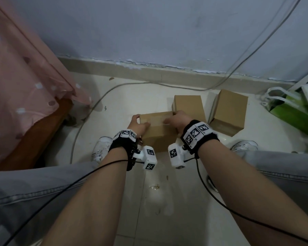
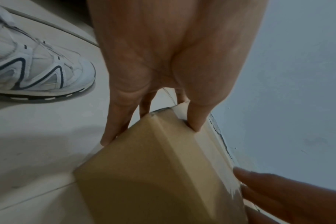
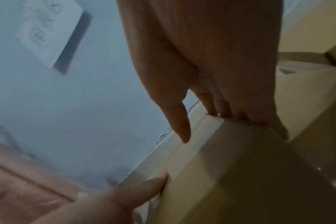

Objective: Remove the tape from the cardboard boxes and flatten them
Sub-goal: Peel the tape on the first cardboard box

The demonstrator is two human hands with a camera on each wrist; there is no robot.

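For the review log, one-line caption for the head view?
Both hands, left and right, grip the near box by its ends; two more boxes stand behind.

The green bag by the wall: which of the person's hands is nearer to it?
The right hand. It grips the right end of the taped box, on the side where the green bag lies. The left hand grips the box's far end, away from the bag.

Both hands, left hand (image 1: 138,125) and right hand (image 1: 177,120), grip opposite ends of the nearest box (image 1: 157,132) on the floor (image 1: 149,96); tape (image 1: 156,119) apparently runs across its top.
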